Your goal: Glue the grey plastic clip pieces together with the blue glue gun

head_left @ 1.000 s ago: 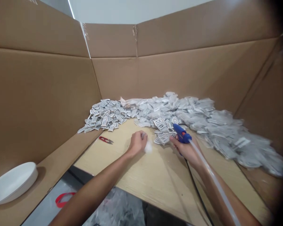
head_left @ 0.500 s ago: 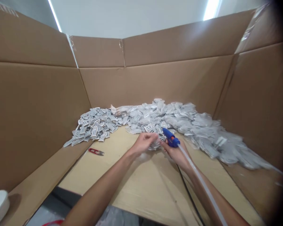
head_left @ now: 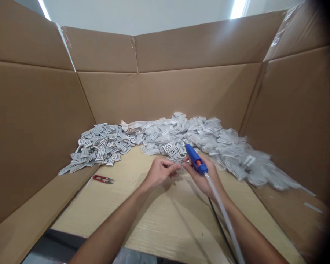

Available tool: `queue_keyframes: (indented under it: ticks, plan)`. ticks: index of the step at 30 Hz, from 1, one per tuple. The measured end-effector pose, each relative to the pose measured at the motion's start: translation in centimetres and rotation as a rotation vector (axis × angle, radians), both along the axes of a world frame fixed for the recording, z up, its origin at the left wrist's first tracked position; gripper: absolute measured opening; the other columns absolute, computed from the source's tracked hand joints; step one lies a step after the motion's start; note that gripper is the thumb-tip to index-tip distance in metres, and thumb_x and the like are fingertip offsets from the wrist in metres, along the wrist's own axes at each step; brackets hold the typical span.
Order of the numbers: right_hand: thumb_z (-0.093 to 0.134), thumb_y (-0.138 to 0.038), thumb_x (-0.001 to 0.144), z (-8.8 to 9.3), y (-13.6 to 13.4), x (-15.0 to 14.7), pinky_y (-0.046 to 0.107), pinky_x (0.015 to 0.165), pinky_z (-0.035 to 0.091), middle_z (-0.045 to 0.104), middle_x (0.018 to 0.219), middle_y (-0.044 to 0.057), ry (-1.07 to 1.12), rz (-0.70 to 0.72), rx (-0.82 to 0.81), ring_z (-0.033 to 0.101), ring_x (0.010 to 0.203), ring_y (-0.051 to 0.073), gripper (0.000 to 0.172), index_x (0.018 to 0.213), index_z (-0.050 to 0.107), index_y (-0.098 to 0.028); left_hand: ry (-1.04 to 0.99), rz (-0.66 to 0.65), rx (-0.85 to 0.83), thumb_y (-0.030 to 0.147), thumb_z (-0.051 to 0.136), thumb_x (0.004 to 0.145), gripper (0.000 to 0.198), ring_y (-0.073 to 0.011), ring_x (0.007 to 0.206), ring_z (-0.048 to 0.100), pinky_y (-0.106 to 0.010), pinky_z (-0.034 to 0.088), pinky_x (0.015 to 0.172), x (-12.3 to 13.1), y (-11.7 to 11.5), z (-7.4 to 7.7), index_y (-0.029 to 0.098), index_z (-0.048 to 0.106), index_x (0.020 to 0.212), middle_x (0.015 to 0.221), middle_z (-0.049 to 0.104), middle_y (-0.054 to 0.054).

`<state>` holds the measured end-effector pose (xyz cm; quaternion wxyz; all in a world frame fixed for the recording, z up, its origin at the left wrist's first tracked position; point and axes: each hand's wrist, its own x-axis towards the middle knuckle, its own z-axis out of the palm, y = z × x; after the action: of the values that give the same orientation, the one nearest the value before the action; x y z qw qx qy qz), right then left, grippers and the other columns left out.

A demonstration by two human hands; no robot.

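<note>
Over the wooden surface (head_left: 156, 223), I grip the blue glue gun (head_left: 193, 156) in my right hand (head_left: 202, 184), near a small pile of arched window-shaped pieces (head_left: 172, 149). My left hand (head_left: 157, 174) pinches close beside it, on what I cannot tell.

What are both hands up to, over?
Right hand gripping blue glue gun. Left hand close beside it, contents unclear. Grey pieces just beyond; red-handled snips off left.

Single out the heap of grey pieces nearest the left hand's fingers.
The small heap, just beyond the left hand. The loose heap lies farther left, and the long plastic-covered heap stretches behind it and to the right.
</note>
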<state>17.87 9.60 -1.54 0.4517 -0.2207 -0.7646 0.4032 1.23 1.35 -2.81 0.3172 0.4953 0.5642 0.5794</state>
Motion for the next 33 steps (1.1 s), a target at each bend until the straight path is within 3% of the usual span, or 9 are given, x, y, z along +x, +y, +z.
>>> queue_keyframes:
  ticks: [4,7,11,14,19,22,26,33]
  plan:
    - [0.071,-0.034,0.087,-0.4,0.0,-0.1,0.031,0.079,0.053,0.074,0.099,0.006,-0.007,0.199,-0.019,0.069,0.084,0.021,0.016,0.095,0.068,-0.021,0.063,-0.029,-0.052,0.055,0.078,0.077,0.046,-0.0119,0.053,0.054,-0.024,0.041,0.053,0.2,-0.7,0.8,0.009,0.08,0.073,0.06,0.067,-0.006]
    - [0.071,-0.034,0.087,-0.6,-0.1,-0.2,0.031,0.078,0.053,0.073,0.098,0.006,-0.022,0.235,-0.023,0.068,0.084,0.022,0.014,0.091,0.066,-0.021,0.124,-0.009,-0.074,0.053,0.08,0.075,0.044,-0.0121,0.055,0.054,-0.024,0.04,0.052,0.1,-1.1,1.5,0.01,0.081,0.074,0.063,0.069,-0.006]
    - [0.074,-0.038,0.086,-0.6,0.0,-0.4,0.029,0.073,0.051,0.07,0.089,0.005,0.055,0.139,-0.056,0.064,0.076,0.019,0.022,0.085,0.061,-0.021,0.165,0.046,-0.011,0.051,0.078,0.079,0.042,-0.0168,0.07,0.065,-0.025,0.049,0.063,-0.2,-0.9,1.7,0.011,0.082,0.085,0.08,0.076,-0.01]
    - [0.075,-0.042,0.085,-0.5,0.2,-0.5,0.028,0.069,0.049,0.069,0.087,0.005,0.113,0.034,-0.057,0.062,0.073,0.017,0.026,0.083,0.059,-0.021,-0.006,0.072,0.009,0.046,0.072,0.085,0.039,-0.02,0.075,0.072,-0.029,0.057,0.069,-0.3,-0.5,1.2,0.009,0.078,0.095,0.082,0.076,-0.012]
    - [0.077,-0.044,0.083,-0.9,0.6,-0.7,0.028,0.068,0.05,0.069,0.085,0.005,0.192,-0.014,-0.057,0.062,0.07,0.017,0.03,0.081,0.058,-0.021,-0.248,-0.04,0.114,0.038,0.081,0.078,0.042,-0.0207,0.075,0.076,-0.034,0.063,0.072,0.7,-0.1,0.3,0.015,0.064,0.107,0.091,0.074,-0.008]
    - [0.079,-0.042,0.082,-0.9,0.5,-0.9,0.029,0.069,0.052,0.07,0.086,0.005,0.232,0.021,-0.096,0.063,0.071,0.017,0.03,0.079,0.058,-0.021,-0.296,-0.084,0.118,0.042,0.086,0.074,0.046,-0.0198,0.074,0.076,-0.034,0.063,0.074,1.5,-0.1,0.3,0.015,0.064,0.104,0.094,0.074,-0.008]
    - [0.082,-0.041,0.079,-0.4,0.2,-0.8,0.03,0.071,0.053,0.07,0.084,0.004,0.234,0.035,-0.14,0.065,0.074,0.017,0.032,0.077,0.058,-0.021,-0.206,-0.052,0.07,0.049,0.084,0.075,0.043,-0.0213,0.075,0.076,-0.03,0.061,0.072,1.7,-0.2,0.3,0.012,0.071,0.091,0.083,0.075,-0.01]
    - [0.08,-0.052,0.078,0.0,0.6,-0.4,0.025,0.049,0.044,0.065,0.071,0.0,0.192,-0.057,-0.218,0.057,0.054,0.013,0.039,0.082,0.056,-0.022,-0.154,0.058,0.051,0.051,0.081,0.077,0.042,-0.0201,0.067,0.074,-0.028,0.06,0.065,1.5,-0.2,0.3,0.011,0.073,0.088,0.074,0.076,-0.011]
